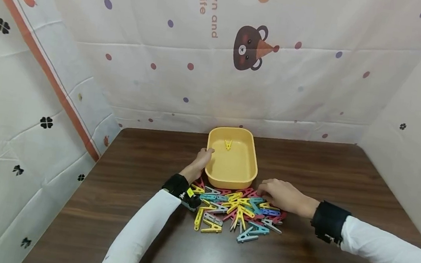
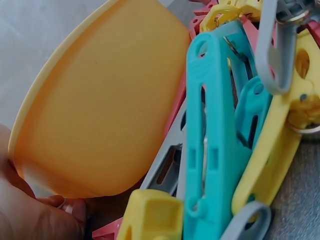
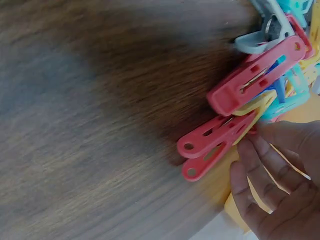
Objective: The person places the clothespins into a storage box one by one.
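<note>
My left hand (image 1: 200,161) grips the left side of a yellow plastic basin (image 1: 229,183); in the left wrist view its fingers (image 2: 40,215) lie against the basin's rim and outer wall. A single yellow clothespin (image 1: 228,144) lies inside at the far end. In front of the basin spreads a pile of clothespins (image 1: 240,209) in red, yellow, teal, grey and blue. At the pile's right edge is my right hand (image 1: 285,197), fingers bent. In the right wrist view, its thumb and fingertips come together beside a red clothespin (image 3: 215,145); whether they pinch it is unclear.
Everything stands on a dark brown wooden table (image 1: 323,176). A white printed cloth (image 1: 200,82) hangs right behind the table, with more cloth at both sides. The basin's far end is close to the table's back edge.
</note>
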`<state>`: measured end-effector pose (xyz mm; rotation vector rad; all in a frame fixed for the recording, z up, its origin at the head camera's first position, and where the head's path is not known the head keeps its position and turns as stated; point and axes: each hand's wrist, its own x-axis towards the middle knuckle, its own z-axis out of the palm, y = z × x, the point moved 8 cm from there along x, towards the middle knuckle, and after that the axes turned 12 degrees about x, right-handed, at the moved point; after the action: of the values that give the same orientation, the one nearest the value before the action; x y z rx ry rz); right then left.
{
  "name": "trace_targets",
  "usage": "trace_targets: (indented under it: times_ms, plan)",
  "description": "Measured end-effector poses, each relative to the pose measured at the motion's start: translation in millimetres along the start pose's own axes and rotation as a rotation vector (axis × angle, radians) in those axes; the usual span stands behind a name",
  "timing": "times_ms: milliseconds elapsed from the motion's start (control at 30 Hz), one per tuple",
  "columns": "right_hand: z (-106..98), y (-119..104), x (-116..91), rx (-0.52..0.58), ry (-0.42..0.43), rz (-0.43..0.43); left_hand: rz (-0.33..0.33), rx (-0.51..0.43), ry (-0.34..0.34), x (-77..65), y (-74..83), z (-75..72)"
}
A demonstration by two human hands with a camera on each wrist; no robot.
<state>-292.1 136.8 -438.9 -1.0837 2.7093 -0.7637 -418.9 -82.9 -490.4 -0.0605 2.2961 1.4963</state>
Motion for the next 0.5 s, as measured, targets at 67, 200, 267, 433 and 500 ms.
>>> trace_targets:
  times_ms: [67,200,267,433,500]
  plan:
    - [-3.1,1.6,-1.1,-0.028,0.013,0.01,0.005,-0.001,0.002,0.2,0.0,-0.3]
    - [-15.8,3.3,-7.0,-0.063,0.046,0.067,0.013,-0.024,0.002,-1.0,0.0,0.5]
    - [-28.2,3.7,-10.0,-0.062,0.073,0.112,0.015,-0.042,-0.002,-1.0,-0.8,2.3]
    - [-75.6,-1.9,9.1,0.033,0.196,0.189,0.013,-0.06,-0.005,-0.5,-3.2,1.2]
    - [-96.3,-5.1,29.8,0.073,0.268,0.187,0.012,-0.064,-0.002,-0.6,-2.9,0.3]
